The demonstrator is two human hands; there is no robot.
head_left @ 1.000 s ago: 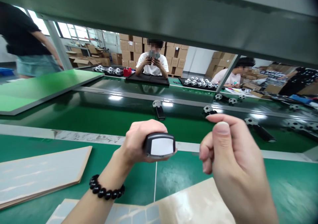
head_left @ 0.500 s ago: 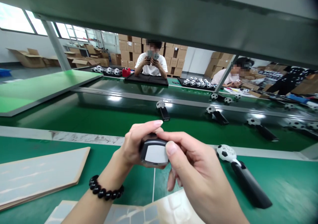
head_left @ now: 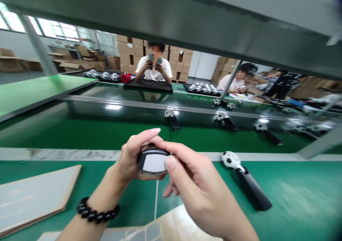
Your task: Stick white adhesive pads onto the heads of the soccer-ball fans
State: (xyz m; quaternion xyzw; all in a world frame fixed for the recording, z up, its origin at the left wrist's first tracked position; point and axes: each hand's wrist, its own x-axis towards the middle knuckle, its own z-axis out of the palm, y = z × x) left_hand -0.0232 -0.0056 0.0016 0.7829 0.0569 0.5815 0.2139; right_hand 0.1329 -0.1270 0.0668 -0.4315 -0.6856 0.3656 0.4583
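Clasping a black oval casing [head_left: 153,162] with a pale grey face in the left hand [head_left: 135,155], with the fingers curled behind it and the grip closed around its lower edge. Pinching the same casing from the 3 o'clock side with the right hand [head_left: 199,194], with the thumb [head_left: 171,162] pressing against the right edge of the face and the index finger reaching over the top. Holding the casing between both grips, above a green tabletop [head_left: 294,187] and not resting on it. Wearing a black beaded bracelet [head_left: 97,212] on the left wrist, at 7 o'clock from the casing. With a black-handled wand [head_left: 252,189] topped by a small soccer ball [head_left: 231,160] lying at 3 o'clock, just beyond the right hand and touching neither hand. Showing a tan-edged board [head_left: 34,198] lying at 9 o'clock and a cream sheet [head_left: 181,226] at 6 o'clock. Carrying more ball-topped wands [head_left: 172,121] along a green conveyor belt [head_left: 107,134] at 12 o'clock. Facing a person in a white shirt [head_left: 153,72] across the line, raising both hands near the face, in front of stacked cardboard cartons [head_left: 128,52].
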